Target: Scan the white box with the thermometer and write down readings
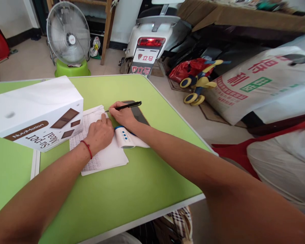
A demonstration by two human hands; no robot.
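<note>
My right hand point(122, 114) is closed around a black pen point(130, 105), its tip near the top of a sheet of paper point(114, 156) covered in small handwriting on the left part. Flat on the same sheet rests my left hand point(100, 133), fingers stretched toward the pen tip, with a red cord on the wrist. Beside it, under my right wrist, lies a white handheld device with blue buttons point(125, 137), which looks like an infrared thermometer. A dark flat phone or tablet point(140, 116) is partly hidden beneath my right hand.
A white NutriMotion box point(38, 112) stands left of the paper on the green table point(112, 196). Beyond the table are a fan point(68, 34) on a green stool, a white scooter point(149, 37), a yellow-blue toy tricycle point(199, 83) and a large printed sack point(259, 81).
</note>
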